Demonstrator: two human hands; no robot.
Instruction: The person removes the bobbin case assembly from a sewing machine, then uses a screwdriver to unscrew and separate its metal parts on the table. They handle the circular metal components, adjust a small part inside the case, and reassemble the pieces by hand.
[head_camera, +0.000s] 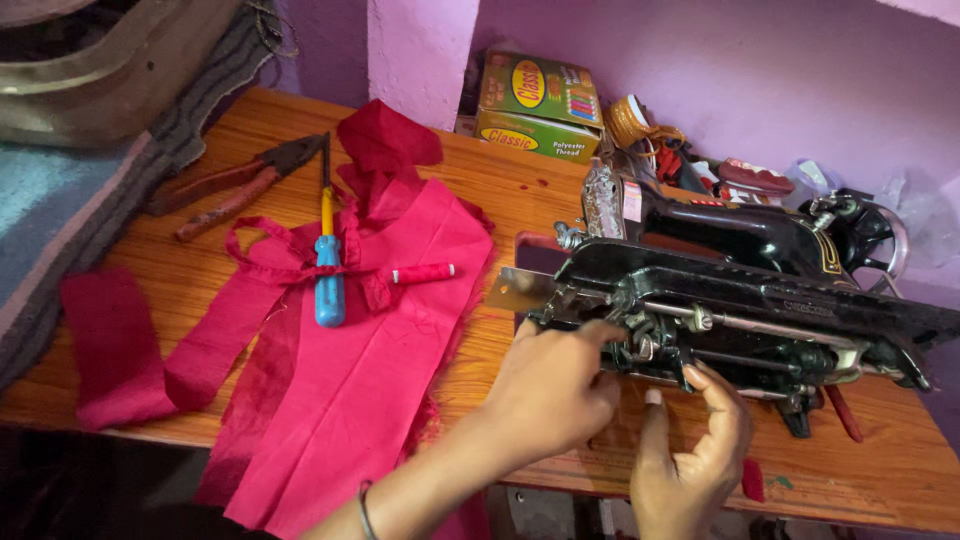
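Both hands are working the underside of the tilted black metal sewing machine (740, 300): left hand (560, 385) curled, fingertips touching the mechanism; right hand (695, 450) half-open, gripping nothing visible.

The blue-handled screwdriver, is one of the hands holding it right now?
No, the blue-handled screwdriver lies on the pink fabric, while both hands are at the tilted sewing machine's underside.

Both forearms bare to the frame edge; no sleeves in view. Left hand (555, 385): thin dark bangle at the wrist (366, 508), possibly metal, too small to tell. Right hand (690, 450): no rings or bands seen; nails short, thumbnail pale, one fingertip nail looks dark-tinted. No gloves.
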